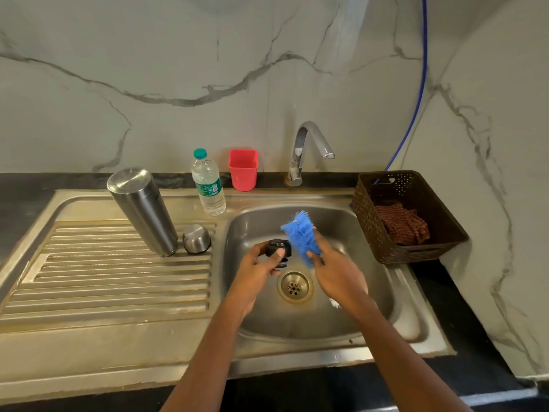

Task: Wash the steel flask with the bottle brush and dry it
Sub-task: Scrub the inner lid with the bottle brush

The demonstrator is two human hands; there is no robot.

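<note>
Grey-veined marble panels back a dark worktop with a steel sink set into it. On the ribbed draining board (104,278) at the left stands the steel flask (142,212), a tall brushed cylinder with its long axis roughly upright, apparently mouth down. A small rounded steel cap (196,238) sits just beside its foot. Behind are a clear plastic water bottle (208,185), a red cup (243,171) and the tap (309,144). Over the basin (380,239), the left grip (255,269) curls finger and thumb round a black stopper (277,248). Right beside it, the right grip (335,272) is wrapped around the bottle brush (301,236), whose shaggy blue bristles point up and away. The flask is up and to the left of both, well apart from them and nearer the left grip, which I'd guess must drop the stopper first. At the far right, a checked cloth (401,223) lies in a brown woven basket (416,251).
</note>
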